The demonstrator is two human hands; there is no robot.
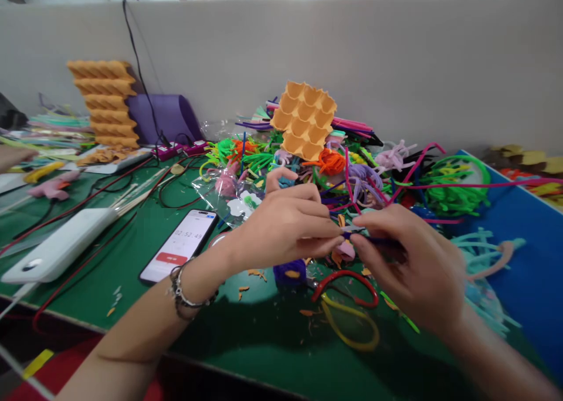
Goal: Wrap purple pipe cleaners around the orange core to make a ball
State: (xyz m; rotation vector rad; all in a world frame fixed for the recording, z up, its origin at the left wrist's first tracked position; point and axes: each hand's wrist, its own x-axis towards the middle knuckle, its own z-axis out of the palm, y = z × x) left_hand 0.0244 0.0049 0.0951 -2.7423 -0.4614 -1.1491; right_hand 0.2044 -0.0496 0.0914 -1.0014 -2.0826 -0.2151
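Observation:
My left hand (285, 222) and my right hand (411, 260) meet above the front of the table, fingertips pinched close together. Between them runs a short dark purple pipe cleaner (347, 235), gripped from both sides; a small pale piece lies along it, its kind unclear. Part of the pipe cleaner is hidden by my right fingers. Below my hands rests a coiled purple bundle (290, 272). Beside it lie scissors with a red handle loop (347, 275) and a yellow one (352, 325).
A heap of colourful pipe cleaners (259, 160) with an orange egg-crate piece (305, 119) on top fills the back. To the left are a phone (180, 245), a white power bank-like box (61, 245), cables and a pink glue gun (55, 184). Another person's hand (15, 156) shows far left.

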